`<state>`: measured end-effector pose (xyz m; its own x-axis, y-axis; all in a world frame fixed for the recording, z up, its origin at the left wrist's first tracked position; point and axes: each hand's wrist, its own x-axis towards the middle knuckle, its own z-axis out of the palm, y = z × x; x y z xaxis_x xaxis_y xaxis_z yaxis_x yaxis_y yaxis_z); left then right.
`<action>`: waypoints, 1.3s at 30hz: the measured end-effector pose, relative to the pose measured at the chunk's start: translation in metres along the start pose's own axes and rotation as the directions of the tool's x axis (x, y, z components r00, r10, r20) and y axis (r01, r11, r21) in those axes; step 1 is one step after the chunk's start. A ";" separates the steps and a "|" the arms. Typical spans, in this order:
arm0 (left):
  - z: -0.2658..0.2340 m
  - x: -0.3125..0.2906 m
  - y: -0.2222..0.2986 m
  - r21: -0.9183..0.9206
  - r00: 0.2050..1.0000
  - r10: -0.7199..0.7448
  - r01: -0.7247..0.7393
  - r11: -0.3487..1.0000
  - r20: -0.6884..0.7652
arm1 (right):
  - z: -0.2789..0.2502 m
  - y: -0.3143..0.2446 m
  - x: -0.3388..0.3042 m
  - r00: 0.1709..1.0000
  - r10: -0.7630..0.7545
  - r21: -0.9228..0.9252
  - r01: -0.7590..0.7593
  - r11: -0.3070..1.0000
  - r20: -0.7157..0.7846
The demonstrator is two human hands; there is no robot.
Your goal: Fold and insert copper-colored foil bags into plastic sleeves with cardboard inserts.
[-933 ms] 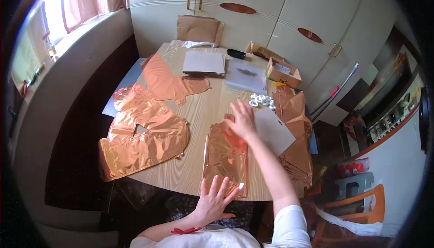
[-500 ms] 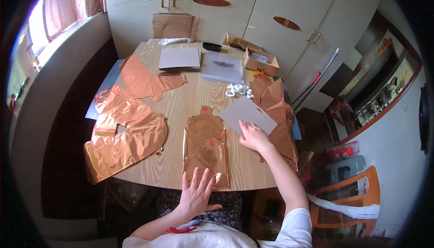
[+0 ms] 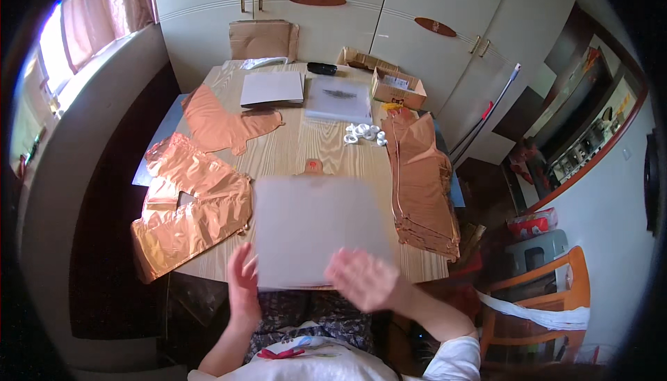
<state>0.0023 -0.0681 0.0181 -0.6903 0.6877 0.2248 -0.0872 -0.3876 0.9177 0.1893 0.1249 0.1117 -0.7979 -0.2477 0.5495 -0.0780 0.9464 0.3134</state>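
Note:
A pale grey-white card sheet point(image 3: 319, 224), blurred, covers most of a flat copper foil balloon in front of me. Only the balloon's top tab point(image 3: 313, 166) with a red mark shows past the card's far edge. My left hand point(image 3: 243, 289) is upright beside the card's lower left edge, fingers apart and nothing in them. My right hand point(image 3: 365, 280) is over the card's lower right part, smeared by motion. Whether its fingers grip the card or just touch it, I cannot tell.
Copper foil balloons point(image 3: 198, 207) spread on the left, with a stack of folded ones point(image 3: 424, 186) on the right. White tape rolls point(image 3: 364, 133), a stack of cards point(image 3: 272, 88), clear plastic sleeves point(image 3: 338, 103) and a cardboard box point(image 3: 398, 89) sit farther back.
The card has moved from the right stack to over the foil balloon in front of me. My right hand came down and left with it; my left hand moved left off the balloon.

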 end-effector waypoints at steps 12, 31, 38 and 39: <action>-0.043 0.019 0.011 0.191 0.921 -0.375 0.350 0.917 0.110 | 0.073 -0.007 -0.028 0.845 0.517 0.516 -0.504 0.692 0.132; 0.030 0.018 0.005 0.647 0.599 -0.252 -0.735 0.203 0.760 | 0.141 0.076 -0.014 0.416 0.604 0.261 -0.907 0.331 0.680; 0.040 0.022 -0.013 0.751 0.710 -0.267 -0.652 0.099 0.651 | 0.149 0.076 -0.019 0.431 0.613 0.252 -0.899 0.359 0.662; 0.043 0.026 -0.014 0.761 0.721 -0.265 -0.642 0.091 0.640 | 0.149 0.078 -0.019 0.431 0.603 0.250 -0.898 0.363 0.671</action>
<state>0.0167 -0.0187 0.0251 -0.0150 0.9916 0.1287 0.9820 -0.0096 0.1888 0.1095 0.2340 0.0105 -0.7919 0.6034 -0.0939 0.5386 0.6178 -0.5729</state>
